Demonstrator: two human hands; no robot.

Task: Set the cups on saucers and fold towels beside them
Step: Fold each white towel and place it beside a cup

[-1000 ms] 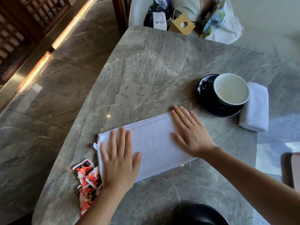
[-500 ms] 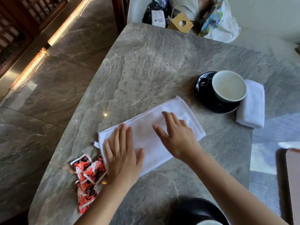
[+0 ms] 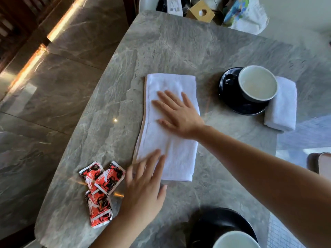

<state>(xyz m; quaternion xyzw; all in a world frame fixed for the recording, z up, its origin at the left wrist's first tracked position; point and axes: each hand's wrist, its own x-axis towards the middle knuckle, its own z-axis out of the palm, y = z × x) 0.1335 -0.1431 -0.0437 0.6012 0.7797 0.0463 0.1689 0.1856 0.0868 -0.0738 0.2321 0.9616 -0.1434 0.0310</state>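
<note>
1. Grey marbled bench [image 3: 179, 47], seen from above, with a polished stone floor [image 3: 53, 83] to its left.
2. Long towel [image 3: 179, 158], white, folded into a narrow strip, lying flat in the middle of the bench and running from near to far.
3. Right hand [image 3: 179, 115] palm-down on the far half of the long towel, its fingers [image 3: 168, 97] straight and spread, pressing the cloth and gripping nothing.
4. Left hand [image 3: 143, 190] at the near left corner of the long towel, its fingers [image 3: 155, 158] straight and close together, blurred, holding nothing. Cannot tell whether touching the cloth or just above it.
5. Cup [image 3: 258, 83], dark outside and pale inside, upright on a dark saucer [image 3: 247, 108] at the right of the bench, handle to the left.
6. Folded towel [image 3: 281, 108], white and compact, just beside that saucer on its right and touching its edge.
7. Second saucer [image 3: 215, 219], dark, at the near edge of the bench, with the pale rim of a second cup [image 3: 234, 240] over it, cut off by the bottom of the view.
8. Three red, black and white sachets [image 3: 102, 185] in a loose overlapping pile near the left edge of the bench, just left of the left hand.
9. Beyond the far end of the bench: a cardboard box [image 3: 200, 13] with a round hole, and a printed bag [image 3: 245, 13] beside it.
</note>
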